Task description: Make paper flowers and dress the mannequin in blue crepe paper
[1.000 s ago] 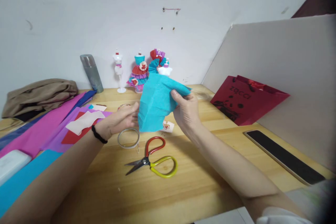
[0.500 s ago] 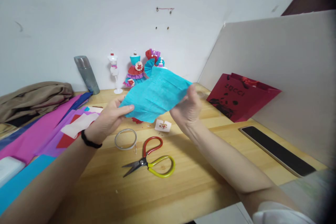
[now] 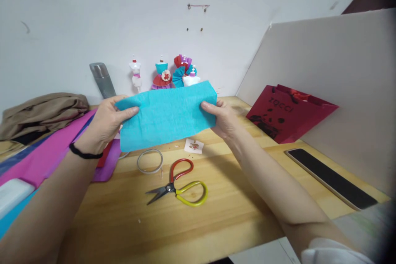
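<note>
A rectangular sheet of turquoise crepe paper [image 3: 168, 115] is stretched out between my two hands above the table. My left hand [image 3: 108, 117] pinches its left end, thumb on the near face and fingers behind. At the right end my right hand [image 3: 224, 117] grips it the same way, its fingers mostly hidden by the sheet. Below the paper lie scissors [image 3: 169, 188] with one red and one yellow handle, blades partly spread. A thin silvery ring [image 3: 150, 172] and a small white printed card [image 3: 194, 146] are close by on the wood.
Small decorated dress forms [image 3: 161, 68] stand against the wall, beside a grey flask [image 3: 102, 80]. Coloured paper sheets [image 3: 46, 152] and a brown cloth [image 3: 46, 113] lie at left. A red paper bag [image 3: 291, 113] and a dark phone-like slab [image 3: 329, 178] occupy the right.
The turquoise paper has turned from a slanted position to nearly level and is spread wider. My left hand has moved left and up, and my right thumb now presses on the sheet's near face.
</note>
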The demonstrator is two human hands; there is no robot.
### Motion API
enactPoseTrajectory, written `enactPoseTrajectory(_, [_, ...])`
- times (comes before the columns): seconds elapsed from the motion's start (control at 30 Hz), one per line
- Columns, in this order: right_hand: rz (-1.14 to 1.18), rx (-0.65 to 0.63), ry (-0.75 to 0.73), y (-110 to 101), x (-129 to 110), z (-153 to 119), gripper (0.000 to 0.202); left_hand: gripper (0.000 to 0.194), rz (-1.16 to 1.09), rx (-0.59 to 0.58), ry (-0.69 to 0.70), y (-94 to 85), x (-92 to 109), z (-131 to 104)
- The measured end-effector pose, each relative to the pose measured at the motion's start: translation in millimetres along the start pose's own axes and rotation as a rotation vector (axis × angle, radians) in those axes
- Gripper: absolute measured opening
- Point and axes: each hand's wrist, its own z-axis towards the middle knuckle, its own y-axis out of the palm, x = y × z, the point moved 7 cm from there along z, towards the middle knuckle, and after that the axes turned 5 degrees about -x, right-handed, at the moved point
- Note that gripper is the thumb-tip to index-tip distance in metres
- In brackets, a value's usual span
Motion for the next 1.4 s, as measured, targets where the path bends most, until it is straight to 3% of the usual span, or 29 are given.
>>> enactPoseTrajectory(0.27, [-0.066,0.052,-0.059,-15.3,-6.3,4.7,0.024,0.035,-0.040,-0.119,-0.136,-5.3,-9.0,3.6])
enactPoseTrajectory(0.43, [-0.081,0.022,-0.083,-12.4,-9.4,4.6,0.023,0.036,-0.035,-0.109,-0.170,-11.6,-17.0,6.3])
enactPoseTrajectory(0.8, [-0.073,0.013,-0.115,-15.5,-9.7,9.1,0.023,0.038,0.012,-0.065,-0.024,-15.1,-10.4,8.7])
enactPoseTrajectory(1.4, [-0.042,-0.033,-0.133,-28.4,-7.4,17.6,0.011,0.030,-0.090,-0.052,0.026,-18.7,-3.7,5.0])
